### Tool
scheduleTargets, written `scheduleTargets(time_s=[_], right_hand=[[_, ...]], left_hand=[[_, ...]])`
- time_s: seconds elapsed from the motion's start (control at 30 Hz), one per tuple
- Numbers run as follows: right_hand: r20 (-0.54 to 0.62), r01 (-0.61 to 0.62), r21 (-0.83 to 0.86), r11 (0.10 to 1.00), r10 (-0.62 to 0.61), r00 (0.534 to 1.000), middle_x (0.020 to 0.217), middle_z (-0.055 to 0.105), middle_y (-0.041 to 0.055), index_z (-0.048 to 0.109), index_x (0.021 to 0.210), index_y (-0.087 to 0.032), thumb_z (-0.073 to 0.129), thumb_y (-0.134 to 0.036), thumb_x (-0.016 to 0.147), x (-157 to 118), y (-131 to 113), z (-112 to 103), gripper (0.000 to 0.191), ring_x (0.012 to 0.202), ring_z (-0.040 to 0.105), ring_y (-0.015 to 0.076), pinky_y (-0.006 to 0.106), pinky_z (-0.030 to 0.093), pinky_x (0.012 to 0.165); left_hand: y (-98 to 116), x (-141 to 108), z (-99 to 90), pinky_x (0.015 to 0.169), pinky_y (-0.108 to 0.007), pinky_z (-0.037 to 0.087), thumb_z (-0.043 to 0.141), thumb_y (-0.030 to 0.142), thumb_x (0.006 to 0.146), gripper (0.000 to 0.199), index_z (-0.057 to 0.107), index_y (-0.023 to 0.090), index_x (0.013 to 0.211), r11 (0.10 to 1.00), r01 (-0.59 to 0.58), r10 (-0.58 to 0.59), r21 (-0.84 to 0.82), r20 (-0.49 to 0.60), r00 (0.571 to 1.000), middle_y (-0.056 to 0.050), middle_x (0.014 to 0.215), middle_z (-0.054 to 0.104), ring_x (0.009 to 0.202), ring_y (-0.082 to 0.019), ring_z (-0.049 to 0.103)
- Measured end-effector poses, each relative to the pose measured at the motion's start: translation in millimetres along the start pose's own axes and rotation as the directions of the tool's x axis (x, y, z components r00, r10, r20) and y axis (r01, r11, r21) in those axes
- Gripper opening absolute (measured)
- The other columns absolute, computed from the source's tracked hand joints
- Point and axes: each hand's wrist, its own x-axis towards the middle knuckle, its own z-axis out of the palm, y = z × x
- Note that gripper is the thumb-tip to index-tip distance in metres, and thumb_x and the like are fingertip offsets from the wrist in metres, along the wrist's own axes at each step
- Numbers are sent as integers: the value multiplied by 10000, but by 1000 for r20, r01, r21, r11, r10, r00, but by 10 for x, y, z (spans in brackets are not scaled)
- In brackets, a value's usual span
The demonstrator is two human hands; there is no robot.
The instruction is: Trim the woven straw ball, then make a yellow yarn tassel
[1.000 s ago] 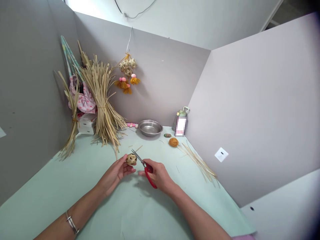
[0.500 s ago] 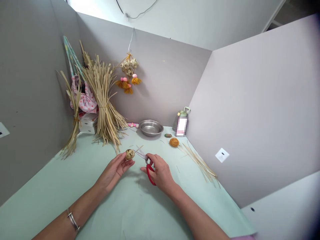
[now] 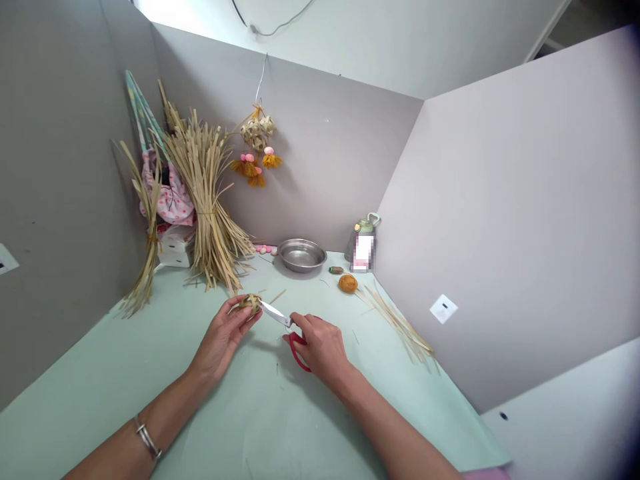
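Between the thumb and fingers of my left hand (image 3: 223, 337) is a small woven straw ball (image 3: 251, 304). My right hand (image 3: 323, 347) grips red-handled scissors (image 3: 276, 313) by their loops. The blades point left, and their tips meet the right side of the ball; whether they touch a strip there is too small to tell. A loose straw piece (image 3: 278, 297) lies just behind the blades on the pale green cloth (image 3: 240, 413).
A metal bowl (image 3: 302, 256) stands at the back, with a phone (image 3: 363, 253) on its right. Ahead of my right hand lie an orange-brown coil (image 3: 348, 284) and straw strips (image 3: 400, 327). Straw bundles (image 3: 205, 200) lean at the back left; woven balls with tassels (image 3: 257, 132) hang on the wall.
My left hand has moved slightly left and turned the ball. The scissors now show their blades broadside and nearly together, with the tips at the ball.
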Motion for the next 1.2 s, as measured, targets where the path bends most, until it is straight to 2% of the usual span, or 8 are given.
scheduleTargets(time_s=[0.27,0.53,0.63,0.73,0.83,0.97,1.1,1.2], right_hand=[[113,-87,80,993,78,991,822,708,-14,634,1080,-281,628,-456,892,-9,-22,-33,257,670,624,152,270,242,549],[149,-88,119,989,70,986,782,702,-14,642,1028,-276,613,-469,895,-13,-6,-36,236,636,599,144,258,236,549],[158,-87,161,983,61,986,737,693,-17,658,956,-275,628,-434,888,-16,-19,-62,175,608,578,140,254,248,550],[152,-150,277,949,110,982,658,652,-29,678,907,-272,664,-406,851,0,-20,-60,146,566,529,137,246,296,562],[155,-259,488,833,209,966,613,597,-33,690,904,-248,682,-428,811,40,15,-31,203,559,484,135,245,364,569],[168,-328,737,590,310,936,674,606,-19,661,976,-209,715,-445,760,95,67,-29,324,628,521,150,270,438,608],[209,-308,878,366,284,936,944,703,52,576,1155,-205,775,-355,709,112,40,-101,511,814,624,187,312,491,730],[226,-292,916,275,246,942,1088,697,88,545,1207,-209,815,-328,663,108,-20,-143,618,920,642,202,339,498,815]], left_hand=[[-25,-26,-8,1066,-371,421,781,275,772,355,582,239,1064,984,-81,87,162,-32,996,-8,1091,644,1046,-165,619],[-60,-65,13,942,-299,449,777,314,764,377,564,271,1071,898,-211,238,386,-22,971,4,1142,601,1044,-181,618],[-38,-76,39,945,-303,459,787,302,756,375,581,258,1067,908,-189,213,375,-21,977,-4,1133,624,1046,-190,628],[5,-62,54,985,-345,470,778,288,774,333,600,227,1049,969,-91,102,229,-34,994,-20,1099,665,1030,-202,657],[33,-31,38,970,-376,503,770,276,784,260,625,186,981,996,29,-28,83,-14,1000,-38,1022,706,958,-215,697],[15,-26,8,938,-385,531,717,315,839,182,654,172,932,989,122,-127,81,62,990,-44,980,699,910,-224,704],[-22,-80,40,902,-367,537,618,387,909,229,665,180,995,971,160,-191,179,173,966,-61,1053,679,886,-212,686],[-30,-136,93,875,-357,538,579,408,929,251,662,193,1027,956,173,-228,237,228,947,-65,1052,681,873,-209,675]])
